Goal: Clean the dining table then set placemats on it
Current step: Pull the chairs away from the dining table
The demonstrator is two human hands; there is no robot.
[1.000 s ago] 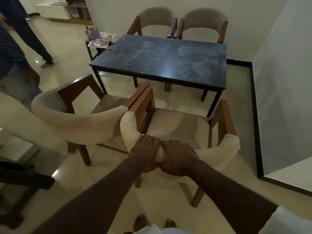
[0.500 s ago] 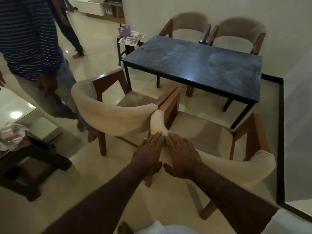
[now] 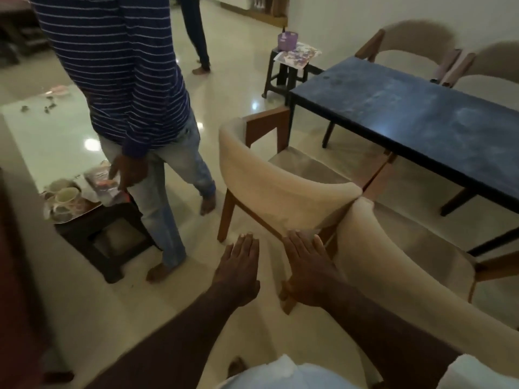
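The dark dining table (image 3: 407,113) stands at the right, its top bare and smeared with pale streaks. A small stool (image 3: 289,68) beyond its left end carries patterned placemats (image 3: 299,53) and a purple tub (image 3: 287,40). My left hand (image 3: 238,265) hovers flat over the floor with straight fingers, holding nothing. My right hand (image 3: 309,265) is flat too, beside the backrest of the near right chair (image 3: 393,265); whether it touches is unclear. The near left chair (image 3: 275,186) stands just ahead of both hands.
A person in a striped shirt (image 3: 120,66) stands close at the left, by a dark stool (image 3: 104,234) bearing a tray of cups (image 3: 64,200). A second person's legs (image 3: 196,32) are farther back. Two more chairs (image 3: 415,37) stand behind the table. A white low table (image 3: 42,127) lies left.
Both my hands have let go of the right chair's backrest and flattened out. My view has swung left, bringing the striped-shirt person and the cup tray close.
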